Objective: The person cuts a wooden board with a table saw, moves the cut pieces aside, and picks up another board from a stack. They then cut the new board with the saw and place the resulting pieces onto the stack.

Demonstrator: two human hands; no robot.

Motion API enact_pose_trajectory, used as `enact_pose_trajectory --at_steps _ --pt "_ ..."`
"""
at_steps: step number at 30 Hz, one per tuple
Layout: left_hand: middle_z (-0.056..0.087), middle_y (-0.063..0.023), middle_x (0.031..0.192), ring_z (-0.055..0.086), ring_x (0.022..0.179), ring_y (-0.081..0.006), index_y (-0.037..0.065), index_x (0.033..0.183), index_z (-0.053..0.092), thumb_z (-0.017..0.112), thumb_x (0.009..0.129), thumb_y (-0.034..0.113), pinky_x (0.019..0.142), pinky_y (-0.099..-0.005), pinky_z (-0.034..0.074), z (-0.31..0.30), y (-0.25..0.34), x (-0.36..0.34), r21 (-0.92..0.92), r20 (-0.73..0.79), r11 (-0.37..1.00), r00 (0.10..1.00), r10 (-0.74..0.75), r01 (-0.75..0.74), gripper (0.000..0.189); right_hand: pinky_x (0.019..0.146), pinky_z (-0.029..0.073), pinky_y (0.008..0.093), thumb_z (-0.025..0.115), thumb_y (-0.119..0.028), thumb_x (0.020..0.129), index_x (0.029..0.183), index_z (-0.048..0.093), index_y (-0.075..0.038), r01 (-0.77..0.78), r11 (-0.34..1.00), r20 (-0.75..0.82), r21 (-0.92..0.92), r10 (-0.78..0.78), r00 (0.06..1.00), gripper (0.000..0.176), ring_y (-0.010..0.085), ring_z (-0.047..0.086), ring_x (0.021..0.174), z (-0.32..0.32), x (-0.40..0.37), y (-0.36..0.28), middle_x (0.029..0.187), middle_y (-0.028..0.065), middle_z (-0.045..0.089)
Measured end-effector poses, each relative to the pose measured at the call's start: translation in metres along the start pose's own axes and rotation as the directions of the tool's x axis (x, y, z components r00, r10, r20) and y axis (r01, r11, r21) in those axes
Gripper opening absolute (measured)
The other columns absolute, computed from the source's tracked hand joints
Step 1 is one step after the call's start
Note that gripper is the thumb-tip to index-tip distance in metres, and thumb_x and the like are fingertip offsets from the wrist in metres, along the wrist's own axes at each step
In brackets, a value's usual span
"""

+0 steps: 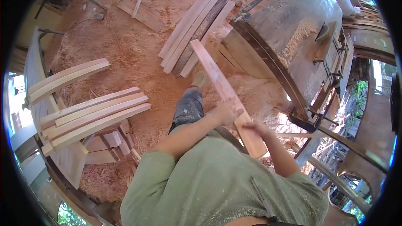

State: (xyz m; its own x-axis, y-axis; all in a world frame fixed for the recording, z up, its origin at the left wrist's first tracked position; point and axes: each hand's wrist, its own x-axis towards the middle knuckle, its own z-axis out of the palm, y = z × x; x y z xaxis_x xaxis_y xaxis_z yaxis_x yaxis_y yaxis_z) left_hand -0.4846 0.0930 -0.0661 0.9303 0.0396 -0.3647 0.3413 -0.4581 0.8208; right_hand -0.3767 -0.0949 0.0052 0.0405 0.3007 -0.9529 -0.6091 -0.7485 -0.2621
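A long, pale pinkish wooden plank (217, 77) runs diagonally in front of my body, its far end pointing up and left. My left hand (228, 111) grips it from the left side near the middle, with fingers over its top face. Closer to my body, my right hand (257, 129) is wrapped around the right edge, thumb on top. The near end of the plank lies close to my green shirt. Both hands' undersides are hidden by the plank.
Several planks lie stacked on the sawdust-covered floor (121, 54) ahead. At left, several cut strips (100, 113) rest on a bench (69, 163). A machine table (289, 21) with a blade, wooden fence (325, 44), clamps and a sawdust pile stands at right.
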Motion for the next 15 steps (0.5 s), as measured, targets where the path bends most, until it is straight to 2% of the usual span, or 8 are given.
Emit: enact_pose_trajectory --at_steps 2,4,5,7,8,10,12,15 --pt "0.034 -0.0295 0.150 0.030 0.142 -0.0402 -0.008 0.121 0.062 0.042 0.094 0.059 0.118 -0.0503 0.018 -0.004 -0.005 0.029 0.024 -0.015 0.999 1.000 0.027 -0.027 0.074 0.075 0.056 0.0335 0.074 -0.024 0.081 0.114 0.061 0.004 0.073 0.997 -0.039 0.002 -0.072 0.997 0.045 0.0201 0.069 0.080 0.006 -0.007 -0.009 0.096 0.0126 0.070" --pt "0.027 -0.0245 0.156 0.016 0.148 -0.0376 -0.005 0.110 0.070 0.043 0.095 0.055 0.119 -0.0556 0.010 -0.021 -0.011 0.052 0.124 0.109 0.987 0.990 0.091 -0.105 0.068 0.079 0.054 0.0329 0.075 -0.022 0.080 0.122 0.056 0.003 -0.045 0.993 -0.032 0.110 0.049 0.998 0.052 0.0178 0.067 0.085 0.006 -0.021 -0.027 0.102 0.0106 0.068" --pt "0.028 -0.0201 0.156 0.015 0.148 -0.0351 -0.001 0.105 0.073 0.044 0.094 0.056 0.119 -0.0559 0.011 -0.037 -0.021 0.072 0.003 0.149 0.998 0.987 0.057 -0.058 0.065 0.080 0.054 0.0328 0.075 -0.022 0.080 0.123 0.054 0.003 -0.082 0.993 -0.028 0.085 0.085 0.996 0.054 0.0178 0.066 0.085 -0.003 -0.018 -0.032 0.104 0.0105 0.067" --pt "0.029 -0.0166 0.157 0.017 0.148 -0.0336 0.003 0.112 0.071 0.046 0.092 0.056 0.120 -0.0505 0.013 -0.066 -0.073 0.121 0.095 0.244 0.994 0.969 0.026 -0.051 0.062 0.084 0.052 0.0319 0.077 -0.021 0.078 0.125 0.053 0.002 -0.138 0.970 0.045 0.199 0.132 0.990 0.058 0.0172 0.065 0.092 -0.021 -0.012 -0.019 0.109 0.0106 0.066" --pt "0.040 -0.0165 0.150 0.037 0.139 -0.0323 0.007 0.112 0.072 0.051 0.090 0.056 0.116 -0.0432 0.028 -0.037 -0.141 0.147 0.021 -0.022 0.999 0.999 0.042 -0.042 0.058 0.084 0.052 0.0319 0.077 -0.021 0.078 0.125 0.053 0.002 -0.165 0.960 0.019 0.225 0.165 0.986 0.058 0.0172 0.065 0.092 -0.019 -0.020 -0.033 0.109 0.0106 0.066" --pt "0.046 -0.0184 0.144 0.043 0.135 -0.0318 0.004 0.125 0.063 0.057 0.089 0.050 0.110 -0.0370 0.037 -0.085 -0.230 0.189 -0.217 -0.096 0.952 0.965 -0.243 0.218 0.058 0.089 0.049 0.0319 0.078 -0.021 0.077 0.125 0.053 0.003 -0.150 0.979 -0.002 0.141 0.152 0.988 0.060 0.0171 0.063 0.099 -0.002 -0.039 -0.097 0.113 0.0106 0.065" --pt "0.051 -0.0220 0.138 0.046 0.133 -0.0327 0.002 0.130 0.057 0.055 0.090 0.055 0.109 -0.0384 0.039 -0.125 -0.312 0.207 -0.156 -0.099 0.771 0.766 -0.635 0.618 0.067 0.087 0.050 0.0317 0.079 -0.023 0.075 0.126 0.055 0.003 -0.172 0.979 -0.095 0.113 0.183 0.979 0.062 0.0171 0.062 0.099 -0.002 -0.042 -0.125 0.110 0.0094 0.065" --pt "0.059 -0.0274 0.128 0.049 0.131 -0.0340 -0.001 0.139 0.049 0.052 0.090 0.062 0.107 -0.0405 0.041 -0.101 -0.361 0.226 -0.343 0.020 0.546 0.587 -0.809 0.764 0.080 0.092 0.048 0.0342 0.080 -0.027 0.077 0.127 0.052 0.004 -0.242 0.963 -0.020 0.121 0.246 0.969 0.065 0.0189 0.061 0.103 -0.010 -0.045 -0.132 0.113 0.0114 0.064"
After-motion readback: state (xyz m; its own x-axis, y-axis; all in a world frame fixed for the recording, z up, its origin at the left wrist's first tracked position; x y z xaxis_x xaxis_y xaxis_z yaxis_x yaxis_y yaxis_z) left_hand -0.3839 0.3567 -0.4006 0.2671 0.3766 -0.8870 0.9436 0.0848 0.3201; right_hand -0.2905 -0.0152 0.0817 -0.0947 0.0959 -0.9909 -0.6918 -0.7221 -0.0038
